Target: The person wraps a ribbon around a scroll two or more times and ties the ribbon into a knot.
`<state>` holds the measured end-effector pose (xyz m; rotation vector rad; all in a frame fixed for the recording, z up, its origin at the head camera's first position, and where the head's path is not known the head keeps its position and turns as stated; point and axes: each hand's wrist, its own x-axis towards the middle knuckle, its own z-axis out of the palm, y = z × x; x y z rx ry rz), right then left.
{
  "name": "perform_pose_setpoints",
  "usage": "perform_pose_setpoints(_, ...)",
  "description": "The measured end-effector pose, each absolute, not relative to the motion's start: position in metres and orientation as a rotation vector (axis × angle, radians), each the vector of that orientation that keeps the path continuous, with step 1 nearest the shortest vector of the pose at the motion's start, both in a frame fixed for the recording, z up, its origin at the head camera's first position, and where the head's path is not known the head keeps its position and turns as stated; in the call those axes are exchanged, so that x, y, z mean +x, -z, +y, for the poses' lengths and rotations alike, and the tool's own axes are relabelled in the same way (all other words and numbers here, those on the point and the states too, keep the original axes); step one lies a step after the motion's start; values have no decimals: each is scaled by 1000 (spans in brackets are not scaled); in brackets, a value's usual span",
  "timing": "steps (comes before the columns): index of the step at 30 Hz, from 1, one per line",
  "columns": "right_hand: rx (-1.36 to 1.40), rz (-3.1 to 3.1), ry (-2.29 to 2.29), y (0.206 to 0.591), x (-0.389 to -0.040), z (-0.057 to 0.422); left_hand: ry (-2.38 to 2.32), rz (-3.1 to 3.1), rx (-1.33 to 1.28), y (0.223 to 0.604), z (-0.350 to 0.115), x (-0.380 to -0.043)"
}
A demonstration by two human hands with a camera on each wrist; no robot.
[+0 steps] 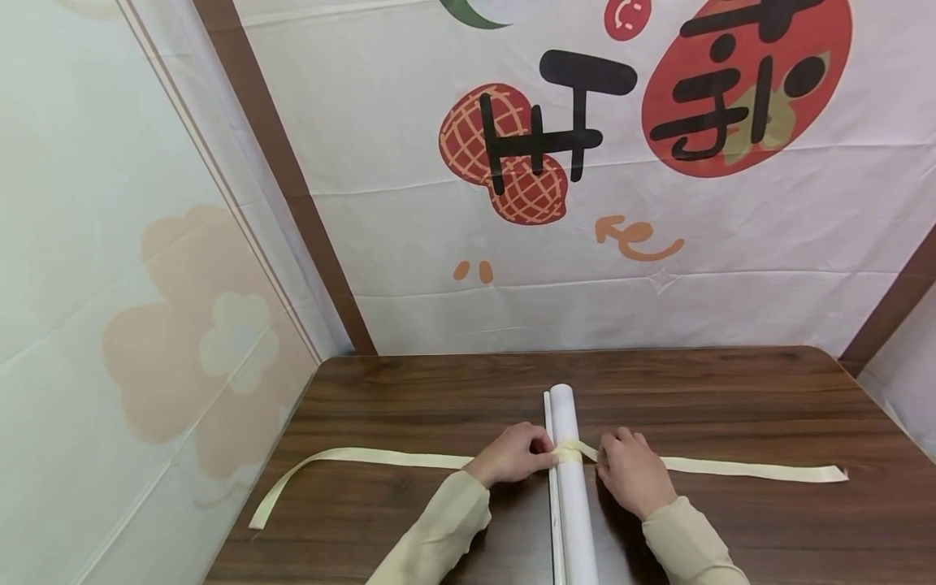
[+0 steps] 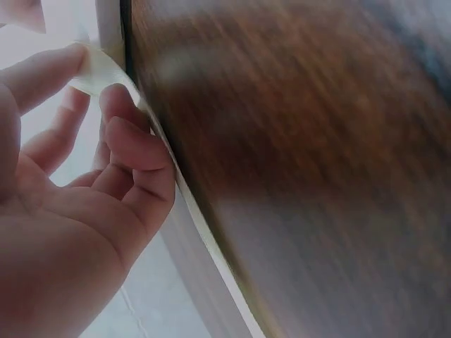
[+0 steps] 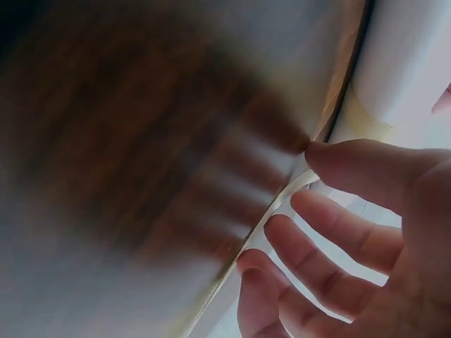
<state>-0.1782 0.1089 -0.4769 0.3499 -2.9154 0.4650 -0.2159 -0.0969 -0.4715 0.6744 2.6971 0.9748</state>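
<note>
The desk (image 1: 439, 398) has the look of dark-grained wood, and its surface is smooth with a mild gloss. The ribbon (image 1: 753, 469) appears to be woven cloth, flat and matt. The white roll (image 1: 579, 520) seems to be of smooth paper (I cannot exclude plastic). Behind it, the printed hanging (image 1: 409, 236) is creased cloth, and the sleeves (image 1: 439, 528) are also of matt, wrinkled cloth.

The person wears long, pale cream sleeves with a faint yellow-green tint. The left sleeve (image 1: 427, 536) is loose and rumpled, its lower edge wavy near the cuff; the right sleeve (image 1: 687, 540) bunches in soft folds. Both end at the wrist, leaving the left hand (image 1: 512, 455) and right hand (image 1: 634, 473) bare.
</note>
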Motion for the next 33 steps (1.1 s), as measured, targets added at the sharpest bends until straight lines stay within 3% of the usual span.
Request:
perform_pose_setpoints(14, 333, -2896, -503, 473, -184, 103, -1115, 2669, 680, 471, -93, -215)
perform_pose_setpoints(33, 568, -2723, -1099, 467, -200, 91, -1302, 2571, 615, 468, -89, -215)
